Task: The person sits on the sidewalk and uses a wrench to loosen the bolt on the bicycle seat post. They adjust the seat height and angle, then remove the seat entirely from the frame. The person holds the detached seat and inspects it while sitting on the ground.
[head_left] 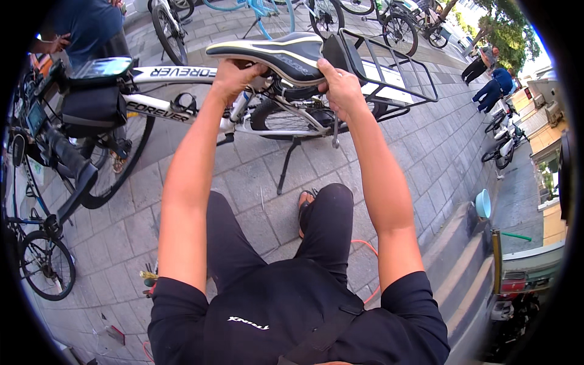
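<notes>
A black bicycle saddle with grey panels and pale yellow edging [274, 52] sits over the seat area of a white bicycle [164, 75], its nose toward the left. My left hand [236, 78] grips the saddle from below near its front half, the fingers curled under and partly hidden. At the saddle's wide rear end, my right hand [340, 90] holds on with the thumb on top and the other fingers beneath. A black rear rack [420, 91] extends to the right behind the saddle. The bicycle stands on its kickstand [288, 167]. How the saddle meets the seatpost is hidden.
A black frame bag [94, 109] with a phone pouch hangs by the handlebar. Several other bicycles stand beyond, with a smaller one [48, 264] at left. A person in blue [91, 27] is at upper left. Steps [465, 261] and a light-blue basin [483, 203] lie right; an orange cable [371, 249] crosses the paving.
</notes>
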Action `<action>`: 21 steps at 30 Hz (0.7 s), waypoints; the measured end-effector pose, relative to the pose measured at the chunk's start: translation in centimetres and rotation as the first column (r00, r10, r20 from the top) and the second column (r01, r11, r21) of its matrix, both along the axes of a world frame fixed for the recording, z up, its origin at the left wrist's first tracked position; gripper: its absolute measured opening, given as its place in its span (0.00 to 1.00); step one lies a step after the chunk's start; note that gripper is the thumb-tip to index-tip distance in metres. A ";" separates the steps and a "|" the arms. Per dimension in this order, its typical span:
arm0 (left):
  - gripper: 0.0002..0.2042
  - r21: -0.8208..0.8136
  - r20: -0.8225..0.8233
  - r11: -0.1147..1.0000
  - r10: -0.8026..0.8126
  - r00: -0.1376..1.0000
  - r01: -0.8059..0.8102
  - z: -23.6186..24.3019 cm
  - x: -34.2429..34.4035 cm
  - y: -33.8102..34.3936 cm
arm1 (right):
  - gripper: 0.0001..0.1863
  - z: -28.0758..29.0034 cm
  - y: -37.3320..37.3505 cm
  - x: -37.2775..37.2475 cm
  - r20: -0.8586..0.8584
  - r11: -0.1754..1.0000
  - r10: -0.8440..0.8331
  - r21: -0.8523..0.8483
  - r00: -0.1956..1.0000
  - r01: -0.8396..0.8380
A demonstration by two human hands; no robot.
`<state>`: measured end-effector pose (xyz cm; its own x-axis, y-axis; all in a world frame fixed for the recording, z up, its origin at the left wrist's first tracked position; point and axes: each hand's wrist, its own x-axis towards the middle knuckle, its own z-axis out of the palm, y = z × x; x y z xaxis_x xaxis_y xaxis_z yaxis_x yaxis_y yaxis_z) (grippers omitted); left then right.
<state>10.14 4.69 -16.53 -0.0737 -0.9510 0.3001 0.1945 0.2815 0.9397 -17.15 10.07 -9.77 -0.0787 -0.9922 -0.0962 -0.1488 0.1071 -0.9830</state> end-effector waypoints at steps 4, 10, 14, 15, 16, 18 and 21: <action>0.18 -0.019 0.075 0.998 -0.050 0.996 0.052 0.4 0.6 -0.5 | 0.32 0.1 0.4 0.8 0.048 0.998 -0.045 -0.031 0.998 0.046; 0.13 0.125 -0.002 0.973 -0.196 0.981 0.195 0.3 1.0 -1.3 | 0.30 -1.8 2.1 -0.9 0.284 0.999 0.025 0.024 0.959 -0.033; 0.13 0.152 0.118 0.967 -0.222 0.968 0.203 0.7 1.0 -1.8 | 0.20 -9.2 7.9 -5.1 0.703 0.913 0.027 0.272 0.711 -0.303; 0.14 0.173 0.128 0.965 -0.219 0.967 0.196 1.0 0.8 -1.6 | 0.18 -12.1 9.7 -6.0 0.753 0.863 -0.018 0.343 0.657 -0.370; 0.14 0.159 0.098 0.964 -0.232 0.968 0.215 1.3 0.6 -1.3 | 0.17 -15.7 11.5 -7.0 0.739 0.838 -0.061 0.404 0.671 -0.368; 0.14 0.148 0.147 0.973 -0.200 0.969 0.178 1.9 0.3 -0.7 | 0.15 -18.8 13.9 -7.9 0.709 0.813 -0.103 0.464 0.698 -0.352; 0.14 0.178 0.127 0.970 -0.191 0.973 0.167 1.5 0.7 -0.8 | 0.16 -20.3 14.9 -8.1 0.687 0.830 -0.081 0.448 0.722 -0.332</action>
